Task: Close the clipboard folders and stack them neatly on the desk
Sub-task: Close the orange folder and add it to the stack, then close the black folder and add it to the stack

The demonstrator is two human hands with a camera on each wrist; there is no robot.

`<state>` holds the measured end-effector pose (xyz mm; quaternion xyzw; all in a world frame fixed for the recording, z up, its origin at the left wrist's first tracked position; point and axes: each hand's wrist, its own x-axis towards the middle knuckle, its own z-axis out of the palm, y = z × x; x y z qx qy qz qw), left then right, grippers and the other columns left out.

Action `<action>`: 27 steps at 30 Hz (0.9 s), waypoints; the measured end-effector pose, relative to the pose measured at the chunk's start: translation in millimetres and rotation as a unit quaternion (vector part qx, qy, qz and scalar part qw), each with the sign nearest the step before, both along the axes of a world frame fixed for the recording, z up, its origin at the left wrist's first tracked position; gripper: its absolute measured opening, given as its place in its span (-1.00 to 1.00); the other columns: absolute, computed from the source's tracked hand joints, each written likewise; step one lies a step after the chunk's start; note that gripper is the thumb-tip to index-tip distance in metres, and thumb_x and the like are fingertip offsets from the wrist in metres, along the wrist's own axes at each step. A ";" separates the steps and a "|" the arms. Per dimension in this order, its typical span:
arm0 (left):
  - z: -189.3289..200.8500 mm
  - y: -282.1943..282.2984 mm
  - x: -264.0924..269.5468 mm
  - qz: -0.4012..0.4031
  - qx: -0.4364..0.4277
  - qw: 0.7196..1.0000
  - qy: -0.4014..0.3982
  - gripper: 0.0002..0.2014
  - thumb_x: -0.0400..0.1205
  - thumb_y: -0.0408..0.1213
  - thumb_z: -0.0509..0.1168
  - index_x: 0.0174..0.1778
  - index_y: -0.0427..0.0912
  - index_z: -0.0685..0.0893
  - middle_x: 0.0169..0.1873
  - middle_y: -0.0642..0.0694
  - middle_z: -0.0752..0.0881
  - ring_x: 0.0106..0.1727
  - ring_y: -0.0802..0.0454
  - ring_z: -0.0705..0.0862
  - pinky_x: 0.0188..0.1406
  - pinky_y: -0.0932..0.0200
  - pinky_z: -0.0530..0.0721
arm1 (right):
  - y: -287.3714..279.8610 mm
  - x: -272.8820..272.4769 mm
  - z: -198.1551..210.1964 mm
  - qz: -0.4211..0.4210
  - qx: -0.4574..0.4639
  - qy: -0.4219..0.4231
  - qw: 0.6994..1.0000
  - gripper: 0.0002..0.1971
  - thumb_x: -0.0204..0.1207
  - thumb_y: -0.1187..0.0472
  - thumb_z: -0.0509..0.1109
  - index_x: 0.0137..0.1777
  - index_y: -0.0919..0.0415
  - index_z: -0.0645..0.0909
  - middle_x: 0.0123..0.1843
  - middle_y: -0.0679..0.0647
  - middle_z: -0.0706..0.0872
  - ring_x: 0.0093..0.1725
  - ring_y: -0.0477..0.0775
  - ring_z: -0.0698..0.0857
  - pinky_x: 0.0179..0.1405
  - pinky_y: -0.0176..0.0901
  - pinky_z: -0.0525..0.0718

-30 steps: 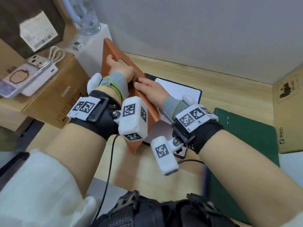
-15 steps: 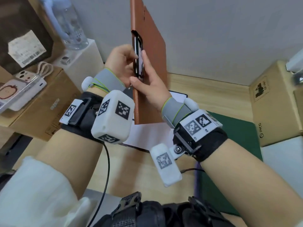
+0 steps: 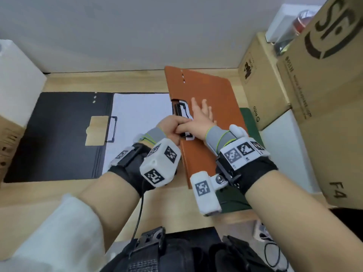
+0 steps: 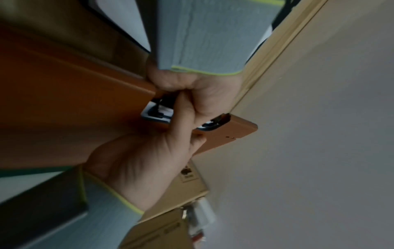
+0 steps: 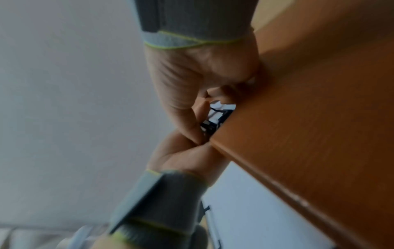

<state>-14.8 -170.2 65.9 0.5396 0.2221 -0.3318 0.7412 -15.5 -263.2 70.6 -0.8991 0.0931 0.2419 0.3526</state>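
a wooden desk (image 3: 121,79) runs along a plain grey wall (image 3: 137,26). at its right end stand stacked cardboard boxes (image 3: 322,91); one bears a printed smile, another the letters f4. a smaller cardboard box (image 3: 257,79) marked pico sits nearer the desk. on top, a white container (image 3: 282,22) and something red beside it, too blurred to tell. at the left edge stands a white block (image 3: 17,75), and below it a corner of another cardboard box (image 3: 7,138).

The orange folder (image 3: 208,114) is shut and lies over the green folder (image 3: 249,122) on the surface (image 3: 98,81). Beside it, the black folder (image 3: 59,134) lies open flat, white paper (image 3: 137,114) clipped inside.
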 end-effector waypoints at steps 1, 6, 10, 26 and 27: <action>-7.7 -11.8 -4.5 -0.020 -0.020 0.999 0.021 -0.64 0.70 -0.46 -0.03 0.29 -0.36 0.59 -0.18 -0.19 0.61 0.32 -0.31 0.60 0.43 -0.16 0.49 | -13.0 -5.1 -10.9 -0.013 -0.002 0.032 0.999 0.05 0.35 0.08 0.48 0.67 -0.11 -0.19 0.72 0.01 -0.34 0.70 0.15 -0.32 0.66 0.25 -0.16; -29.3 -33.8 -9.2 -0.045 0.059 0.995 0.072 -0.73 0.58 -0.50 0.15 -0.44 -0.18 0.40 -0.46 -0.10 0.32 -0.45 0.02 0.32 -0.40 0.18 0.36 | -47.5 -23.5 -46.1 -0.067 -0.044 0.090 0.993 0.05 0.39 0.12 0.48 0.67 -0.14 -0.24 0.70 0.01 -0.42 0.69 0.19 -0.35 0.61 0.29 -0.07; -36.3 -41.6 -10.6 -0.037 0.073 0.993 0.079 -0.70 0.56 -0.49 0.18 -0.46 -0.14 0.35 -0.49 -0.06 0.27 -0.47 0.06 0.27 -0.37 0.21 0.37 | -51.0 -29.1 -59.2 -0.101 -0.056 0.089 0.989 0.01 0.43 0.14 0.42 0.67 -0.16 -0.23 0.69 0.05 -0.44 0.68 0.21 -0.37 0.61 0.27 -0.11; -48.1 71.0 2.5 0.152 0.068 0.983 0.079 -0.84 0.60 -0.34 0.18 -0.32 -0.15 0.48 -0.31 -0.06 0.42 -0.34 0.04 0.42 -0.29 0.15 0.51 | 45.2 -2.0 -55.9 0.027 -0.027 0.031 0.999 -0.15 0.48 0.09 0.36 0.68 -0.01 -0.04 0.72 0.10 -0.34 0.70 0.14 -0.34 0.69 0.11 -0.21; -52.1 87.2 1.1 0.184 0.067 0.977 0.086 -0.84 0.60 -0.32 0.18 -0.32 -0.14 0.48 -0.31 -0.06 0.42 -0.34 0.04 0.43 -0.29 0.14 0.50 | 52.1 -2.5 -60.1 0.038 -0.011 0.046 0.998 -0.15 0.49 0.11 0.35 0.68 -0.03 -0.06 0.72 0.08 -0.35 0.70 0.14 -0.33 0.69 0.16 -0.13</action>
